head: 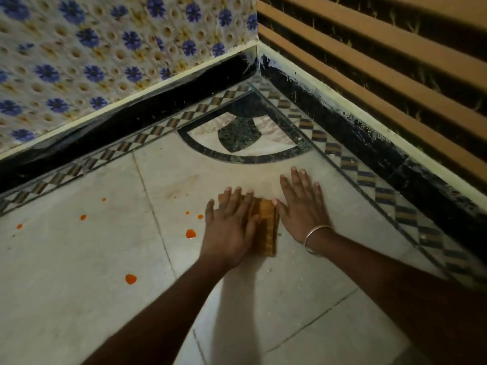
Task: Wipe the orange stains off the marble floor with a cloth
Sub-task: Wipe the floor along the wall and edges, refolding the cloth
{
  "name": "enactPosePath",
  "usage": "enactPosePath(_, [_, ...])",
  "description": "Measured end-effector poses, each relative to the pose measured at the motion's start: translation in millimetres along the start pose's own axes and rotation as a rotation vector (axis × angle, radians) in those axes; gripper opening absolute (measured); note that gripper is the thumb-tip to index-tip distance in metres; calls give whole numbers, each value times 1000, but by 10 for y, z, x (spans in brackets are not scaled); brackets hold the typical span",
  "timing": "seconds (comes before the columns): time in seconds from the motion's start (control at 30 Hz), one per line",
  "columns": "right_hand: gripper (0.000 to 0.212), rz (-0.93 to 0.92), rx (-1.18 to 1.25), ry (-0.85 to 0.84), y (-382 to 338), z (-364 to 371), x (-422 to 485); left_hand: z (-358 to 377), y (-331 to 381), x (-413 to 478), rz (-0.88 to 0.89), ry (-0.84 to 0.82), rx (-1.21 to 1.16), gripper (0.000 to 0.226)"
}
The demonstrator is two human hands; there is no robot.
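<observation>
Pressing flat, the left hand point(229, 227) half-hides the cloth point(267, 225).

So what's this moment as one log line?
left hand: presses cloth on floor | right hand: flat on floor | orange stains: several left of cloth

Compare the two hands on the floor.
The left hand presses on the folded cloth; the right hand lies on the bare marble floor. The right wrist wears a silver bangle; the left wrist is bare. Both lie flat, palms down, fingers straight.
</observation>
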State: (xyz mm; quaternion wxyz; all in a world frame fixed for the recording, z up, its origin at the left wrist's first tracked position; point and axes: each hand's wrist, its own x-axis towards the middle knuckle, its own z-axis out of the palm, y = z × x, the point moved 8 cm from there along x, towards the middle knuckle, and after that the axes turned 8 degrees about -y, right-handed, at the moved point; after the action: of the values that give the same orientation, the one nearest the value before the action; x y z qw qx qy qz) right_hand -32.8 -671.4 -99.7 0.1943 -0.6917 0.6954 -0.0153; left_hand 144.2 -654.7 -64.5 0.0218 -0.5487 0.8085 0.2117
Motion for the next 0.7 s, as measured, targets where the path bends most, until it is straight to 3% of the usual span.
enactPosePath(0.23, [67, 14, -120, 78, 21, 136, 11, 361, -12, 384, 7, -54, 231, 72])
enactPosePath(0.37, [66, 8, -131, 106, 43, 152, 6, 186, -586, 199, -195, 14, 157, 74])
enactPosePath(0.5, [70, 11, -143, 103, 19, 177, 9, 416, -322, -341, -309, 1, 200, 76])
enactPosePath(0.63, [68, -31, -193, 108, -16, 184, 25, 393, 78, 213, -109, 33, 174, 74])
enactPosePath(0.7, [68, -53, -222, 88, -6, 197, 24, 240, -167, 502, -110, 25, 204, 76])
